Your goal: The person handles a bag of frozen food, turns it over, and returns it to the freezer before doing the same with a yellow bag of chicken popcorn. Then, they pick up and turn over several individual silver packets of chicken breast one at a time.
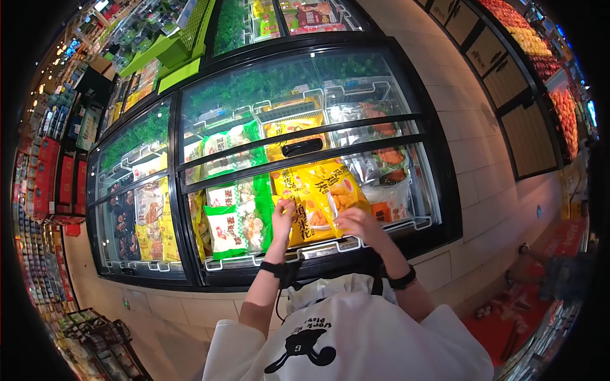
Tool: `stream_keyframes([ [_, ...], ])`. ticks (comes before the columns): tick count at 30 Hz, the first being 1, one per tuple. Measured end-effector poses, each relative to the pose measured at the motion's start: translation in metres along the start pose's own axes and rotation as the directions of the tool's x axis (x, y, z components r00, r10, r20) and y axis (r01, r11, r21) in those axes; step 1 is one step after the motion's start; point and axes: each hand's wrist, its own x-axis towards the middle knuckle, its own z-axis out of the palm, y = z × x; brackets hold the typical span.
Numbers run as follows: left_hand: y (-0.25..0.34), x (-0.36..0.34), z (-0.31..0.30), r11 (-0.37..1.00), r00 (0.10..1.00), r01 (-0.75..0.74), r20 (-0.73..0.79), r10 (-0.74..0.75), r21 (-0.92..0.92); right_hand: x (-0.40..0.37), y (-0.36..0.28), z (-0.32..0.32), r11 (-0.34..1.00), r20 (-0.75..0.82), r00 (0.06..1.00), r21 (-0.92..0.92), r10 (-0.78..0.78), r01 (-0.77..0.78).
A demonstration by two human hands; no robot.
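Observation:
Inside the freezer, a yellow bag of frozen chicken pieces (308, 213) with dark lettering lies in a wire basket. My left hand (283, 219) has its fingers closed at this bag's left edge. A second yellow bag of chicken nuggets (343, 189), with a picture of golden pieces, rests tilted over its right side. My right hand (359, 223) is pinched on the lower edge of that second bag. Behind both bags, more yellow bags (292, 130) show through the glass. Green-and-white bags (230, 232) lie to the left of my left hand.
A black sliding-door frame with a handle (302, 147) crosses just beyond my hands. Right of the yellow bags lie clear packs (387, 162) and an orange-and-white pack (389, 208). The white wire basket rim (346, 246) runs along the front. Fruit displays (564, 124) stand far right.

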Motion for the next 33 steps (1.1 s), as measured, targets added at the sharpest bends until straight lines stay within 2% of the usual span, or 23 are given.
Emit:
stream_keyframes([
  [2, -0.032, 0.052, -0.011, 0.956, 0.997, -0.067, -0.015, 0.075, 0.286, 0.003, 0.028, -0.029, 0.918, -0.094, 0.943, 0.278, 0.318, -0.282],
  [4, -0.007, 0.058, 0.017, 0.914, 0.995, -0.056, -0.049, 0.082, 0.401, 0.007, 0.043, -0.049, 0.893, -0.095, 0.907, 0.240, 0.411, -0.380],
  [7, -0.020, 0.101, 0.040, 0.911, 0.994, 0.053, -0.109, -0.008, 0.408, 0.025, 0.057, -0.060, 0.803, -0.050, 0.812, 0.195, 0.581, -0.563],
  [8, -0.005, 0.098, 0.053, 0.941, 0.969, 0.244, -0.033, -0.243, 0.235, 0.028, 0.064, -0.062, 0.735, 0.001, 0.749, 0.185, 0.663, -0.652],
  [9, -0.002, 0.100, 0.062, 0.894, 0.891, 0.442, 0.082, -0.447, 0.072, 0.034, 0.078, -0.063, 0.718, 0.075, 0.744, 0.213, 0.664, -0.662],
  [10, -0.021, 0.109, 0.065, 0.897, 0.884, 0.430, 0.156, -0.441, 0.102, 0.041, 0.092, -0.064, 0.708, 0.081, 0.735, 0.212, 0.674, -0.673],
  [12, -0.078, 0.129, 0.073, 0.994, 0.995, 0.075, 0.066, -0.080, 0.075, 0.052, 0.101, -0.059, 0.582, 0.094, 0.603, 0.184, 0.792, -0.792],
  [13, -0.080, 0.127, 0.069, 0.992, 0.993, 0.102, 0.055, -0.107, 0.077, 0.058, 0.104, -0.055, 0.568, 0.096, 0.593, 0.200, 0.800, -0.799],
  [14, -0.076, 0.123, 0.071, 0.982, 0.982, 0.181, 0.058, -0.179, -0.046, 0.065, 0.122, -0.052, 0.541, 0.132, 0.574, 0.218, 0.808, -0.812],
  [15, -0.069, 0.120, 0.074, 0.953, 0.967, 0.253, 0.073, -0.244, -0.169, 0.072, 0.145, -0.051, 0.495, 0.207, 0.569, 0.319, 0.796, -0.808],
  [16, -0.056, 0.110, 0.075, 0.946, 0.960, 0.280, 0.079, -0.270, -0.164, 0.074, 0.164, -0.050, 0.437, 0.276, 0.569, 0.417, 0.774, -0.797],
  [18, -0.027, 0.094, 0.065, 0.879, 0.885, 0.465, 0.097, -0.456, -0.108, 0.084, 0.172, -0.044, 0.422, 0.180, 0.620, 0.587, 0.764, -0.690],
  [19, -0.050, 0.098, 0.050, 0.862, 0.888, 0.456, 0.174, -0.426, -0.221, 0.087, 0.172, -0.041, 0.425, 0.140, 0.633, 0.630, 0.762, -0.650],
  [20, -0.053, 0.092, 0.042, 0.854, 0.879, 0.473, 0.179, -0.442, -0.214, 0.086, 0.177, -0.040, 0.411, 0.137, 0.622, 0.638, 0.771, -0.651],
  [22, -0.050, 0.078, 0.028, 0.818, 0.886, 0.463, 0.157, -0.437, -0.342, 0.089, 0.199, -0.038, 0.535, -0.003, 0.710, 0.660, 0.704, -0.528],
  [23, -0.045, 0.068, 0.022, 0.811, 0.874, 0.485, 0.167, -0.456, -0.325, 0.092, 0.213, -0.034, 0.562, -0.111, 0.707, 0.697, 0.699, -0.446],
  [24, -0.043, 0.058, 0.015, 0.809, 0.872, 0.489, 0.161, -0.462, -0.325, 0.092, 0.211, -0.033, 0.555, -0.104, 0.703, 0.698, 0.704, -0.452],
  [26, -0.037, 0.037, 0.001, 0.828, 0.836, 0.528, 0.288, -0.467, -0.189, 0.094, 0.199, -0.033, 0.484, -0.006, 0.721, 0.745, 0.693, -0.459],
  [28, -0.016, 0.018, -0.012, 0.814, 0.788, 0.576, 0.314, -0.530, -0.073, 0.096, 0.162, -0.035, 0.431, 0.048, 0.695, 0.753, 0.717, -0.497],
  [29, -0.004, 0.010, -0.017, 0.785, 0.729, 0.618, 0.342, -0.593, 0.044, 0.096, 0.149, -0.037, 0.459, 0.085, 0.708, 0.706, 0.701, -0.539],
  [30, 0.007, 0.005, -0.022, 0.783, 0.728, 0.620, 0.338, -0.596, 0.045, 0.094, 0.142, -0.039, 0.486, 0.121, 0.716, 0.655, 0.688, -0.578],
  [32, 0.024, 0.002, -0.035, 0.745, 0.607, 0.628, 0.457, -0.650, 0.226, 0.093, 0.130, -0.041, 0.486, 0.113, 0.695, 0.635, 0.710, -0.601],
  [33, 0.024, 0.004, -0.047, 0.749, 0.608, 0.616, 0.456, -0.649, 0.245, 0.093, 0.122, -0.042, 0.570, 0.035, 0.721, 0.587, 0.692, -0.575],
])
